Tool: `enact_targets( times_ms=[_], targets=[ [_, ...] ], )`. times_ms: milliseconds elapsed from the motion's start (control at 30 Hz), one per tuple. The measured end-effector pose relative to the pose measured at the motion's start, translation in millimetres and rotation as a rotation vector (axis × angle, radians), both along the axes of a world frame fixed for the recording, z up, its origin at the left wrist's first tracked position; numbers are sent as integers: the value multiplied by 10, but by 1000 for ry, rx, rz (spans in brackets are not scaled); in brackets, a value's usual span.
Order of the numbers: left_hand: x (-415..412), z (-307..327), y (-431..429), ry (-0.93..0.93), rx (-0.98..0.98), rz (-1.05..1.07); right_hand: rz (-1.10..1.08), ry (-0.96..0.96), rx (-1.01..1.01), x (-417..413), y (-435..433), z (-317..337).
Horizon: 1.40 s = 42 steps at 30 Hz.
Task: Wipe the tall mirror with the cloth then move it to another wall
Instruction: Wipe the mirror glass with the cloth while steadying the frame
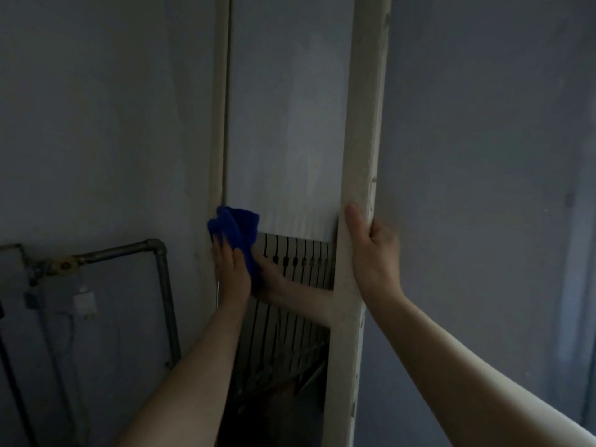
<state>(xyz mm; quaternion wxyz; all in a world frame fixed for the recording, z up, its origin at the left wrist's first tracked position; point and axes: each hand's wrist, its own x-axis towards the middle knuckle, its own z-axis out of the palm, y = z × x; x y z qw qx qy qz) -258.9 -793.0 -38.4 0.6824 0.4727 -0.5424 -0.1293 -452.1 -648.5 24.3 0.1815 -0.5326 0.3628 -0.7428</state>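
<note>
At frame centre, the left hand (231,266) grips a cloth (238,232) against the mirror (290,140); right hand (371,250) fingers clasp its frame

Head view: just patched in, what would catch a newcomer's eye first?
The bright blue cloth, bunched in the left hand against the tall mirror's lower left edge. Next, the right hand gripping the pale right frame. A pipe runs down the dim wall at left.

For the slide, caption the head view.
Left hand wipes tall mirror with blue cloth; right hand steadies its frame.
</note>
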Motion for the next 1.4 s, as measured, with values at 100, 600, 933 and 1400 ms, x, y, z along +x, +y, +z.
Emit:
enact_targets(
  times_ms=[100,600,933,1400],
  targets=[
    [-232,139,296,119,3,-105,2,-10,3,20,2,-17],
    [-523,77,466,-51,-175,-84,11,-6,-12,3,-11,-14],
    [-1013,-45,1111,-212,-282,-233,140,-68,51,45,3,-341],
    [-877,-174,692,-267,-438,-182,195,-29,48,20,-15,-635]
  ],
)
